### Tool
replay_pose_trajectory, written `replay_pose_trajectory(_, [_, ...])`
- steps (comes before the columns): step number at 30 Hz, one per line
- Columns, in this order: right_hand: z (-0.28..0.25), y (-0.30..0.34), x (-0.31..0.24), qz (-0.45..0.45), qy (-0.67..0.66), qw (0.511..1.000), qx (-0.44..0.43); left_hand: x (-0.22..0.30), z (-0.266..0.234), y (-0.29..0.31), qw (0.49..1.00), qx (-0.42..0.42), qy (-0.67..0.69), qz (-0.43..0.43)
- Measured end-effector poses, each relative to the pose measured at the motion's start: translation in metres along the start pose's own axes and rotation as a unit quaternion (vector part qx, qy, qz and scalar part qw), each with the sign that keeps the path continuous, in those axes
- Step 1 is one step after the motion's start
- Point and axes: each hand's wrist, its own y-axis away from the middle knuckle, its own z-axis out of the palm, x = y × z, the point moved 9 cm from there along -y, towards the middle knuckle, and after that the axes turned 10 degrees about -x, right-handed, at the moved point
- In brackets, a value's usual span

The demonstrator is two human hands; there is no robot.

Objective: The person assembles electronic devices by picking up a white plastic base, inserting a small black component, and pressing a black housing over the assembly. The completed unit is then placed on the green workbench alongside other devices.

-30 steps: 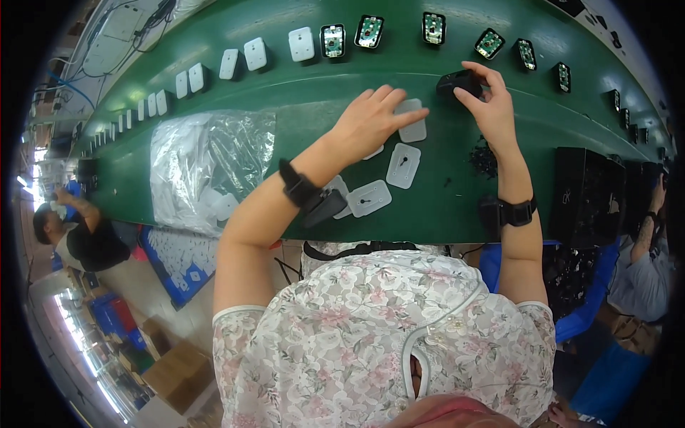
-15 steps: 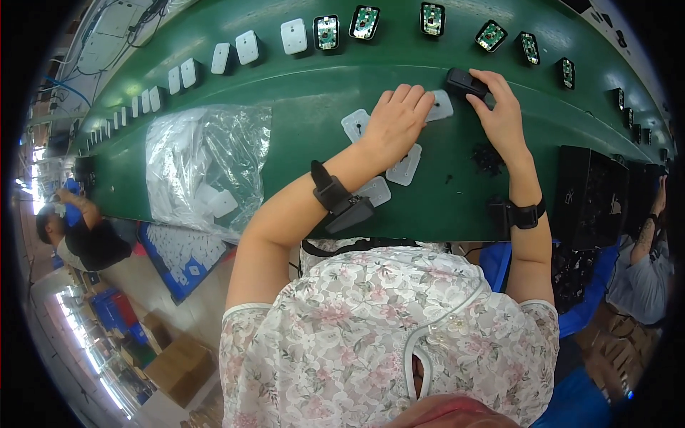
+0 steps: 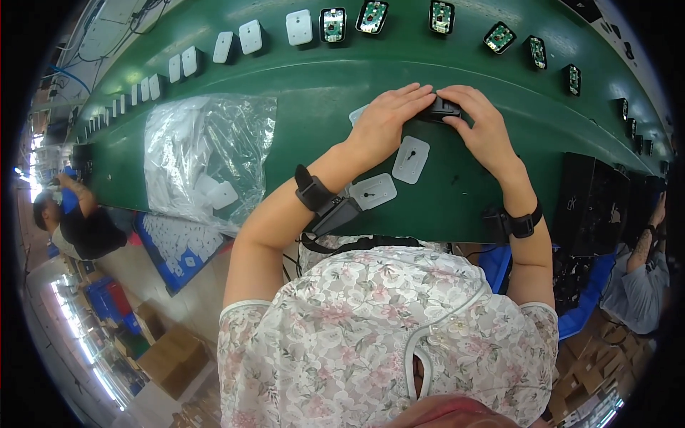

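Note:
A black plastic housing point(image 3: 444, 108) lies between my two hands over the green bench. My right hand point(image 3: 481, 128) grips its right side, fingers over the far edge and thumb on the near side. Against its left end press the closed fingers of my left hand point(image 3: 385, 121); what lies under that palm is hidden. Nearer me rest two white plates with rounded corners, one white plate point(image 3: 410, 160) below the housing and another white plate point(image 3: 373, 191) by my left wrist. Each has a small black piece at its middle. A third white plate point(image 3: 358, 114) peeks out behind my left hand.
A clear plastic bag point(image 3: 210, 157) with white parts lies at left. Along the far side stand several white-topped units point(image 3: 300, 27) and several open black housings with green circuit boards point(image 3: 442, 17). A black box point(image 3: 589, 203) stands at right. People sit at both sides.
My right hand has brought the black housing left and toward me, to meet my left hand. The white plate that was under my left fingers is now out of sight.

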Motion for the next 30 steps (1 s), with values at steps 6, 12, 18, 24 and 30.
replay_pose_trajectory(6, [-0.002, 0.0, 0.0, -0.003, 0.004, 1.0, -0.007, 0.001, 0.002, -0.001, 1.0, -0.02, -0.017, 0.001])
replay_pose_trajectory(12, [-0.002, 0.006, 0.002, 0.014, 0.017, 1.0, 0.0, 0.001, 0.009, -0.004, 0.998, -0.042, -0.045, -0.003])
replay_pose_trajectory(18, [-0.001, 0.009, 0.0, -0.024, 0.045, 0.999, 0.019, 0.005, 0.011, -0.001, 0.996, -0.057, -0.069, -0.01])
replay_pose_trajectory(24, [0.006, 0.02, -0.002, -0.051, 0.111, 0.99, 0.069, 0.018, 0.011, -0.003, 0.988, -0.063, -0.144, 0.011])
replay_pose_trajectory(30, [0.009, 0.018, -0.006, -0.022, 0.119, 0.987, 0.106, 0.02, 0.015, -0.004, 0.976, -0.067, -0.206, 0.025])
